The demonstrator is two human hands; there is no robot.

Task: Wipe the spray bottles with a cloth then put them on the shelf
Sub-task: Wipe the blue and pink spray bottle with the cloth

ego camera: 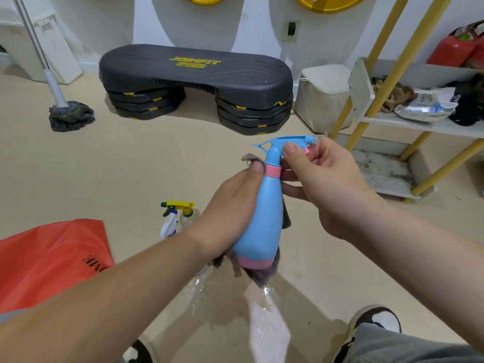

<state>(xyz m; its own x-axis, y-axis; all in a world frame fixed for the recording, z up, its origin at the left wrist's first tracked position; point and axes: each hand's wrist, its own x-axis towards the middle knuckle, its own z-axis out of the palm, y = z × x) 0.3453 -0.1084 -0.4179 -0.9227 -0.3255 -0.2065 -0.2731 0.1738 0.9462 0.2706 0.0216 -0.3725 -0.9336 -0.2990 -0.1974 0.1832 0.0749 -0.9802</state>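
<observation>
A blue spray bottle (262, 226) with pink bands is held upright in mid-air above the floor. My right hand (319, 182) pinches its blue spray head and neck from the right. My left hand (230, 208) wraps a dark cloth (258, 275) round the left side of the body; the cloth hangs below the bottle's base and a scrap shows above my thumb. Two more spray bottles (178, 218), one with a yellow trigger and one white with a green nozzle, stand on the floor behind my left wrist. The shelf (424, 127), white boards on yellow poles, stands at the right.
A black step platform (196, 74) sits against the far wall, a mop (70, 113) at its left. A red bag (52, 258) lies on the floor at the left. A wet patch (262, 323) glistens on the floor between my shoes. The shelf holds packets and clutter.
</observation>
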